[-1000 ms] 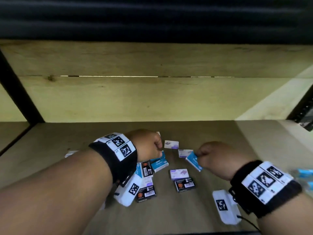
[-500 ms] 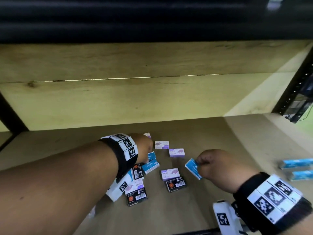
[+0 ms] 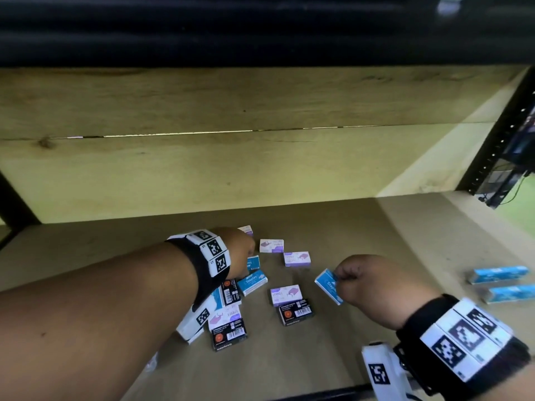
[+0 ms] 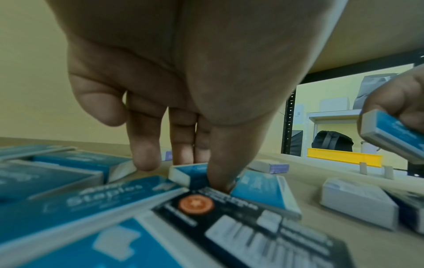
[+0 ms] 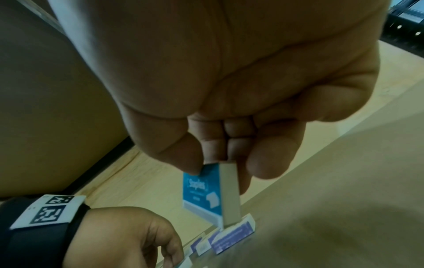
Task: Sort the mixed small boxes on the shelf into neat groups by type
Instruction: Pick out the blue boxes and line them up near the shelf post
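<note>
Blue staples box is pinched, lifted, in the right hand; carry it to the blue pair at right, aligned; left hand fingers probably grip another blue box.

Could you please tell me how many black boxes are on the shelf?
3. One small black cardboard box lies mid-pile; a second black box lies nearest the shelf front; a third black box lies beside the left wrist. The left arm may hide more.
</note>
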